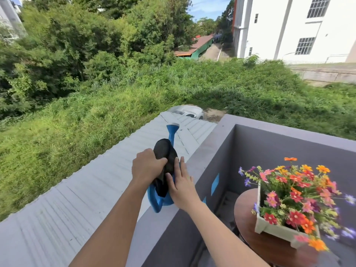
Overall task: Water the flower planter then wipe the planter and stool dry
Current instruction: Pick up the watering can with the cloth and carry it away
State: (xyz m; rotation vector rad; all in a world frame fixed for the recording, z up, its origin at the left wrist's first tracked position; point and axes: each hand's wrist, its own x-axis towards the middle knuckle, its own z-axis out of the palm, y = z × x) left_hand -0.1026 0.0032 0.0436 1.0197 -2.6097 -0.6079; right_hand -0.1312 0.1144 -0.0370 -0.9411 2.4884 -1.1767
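A blue watering can [170,135] stands on the grey balcony ledge [204,149], spout pointing away. A black cloth [165,151] lies draped over its top. My left hand [147,165] is closed on the cloth's near side. My right hand [182,185] rests flat, fingers apart, against the can's right side and the cloth's edge. At lower right a pale green planter [269,226] full of red, orange, pink and purple flowers sits on a round brown wooden stool [248,234].
The grey wall [279,145] bounds the balcony corner; beyond the ledge a corrugated grey roof [81,199] slopes below. Grass, trees and a white building lie farther out. Blue patches mark the inner wall near the stool.
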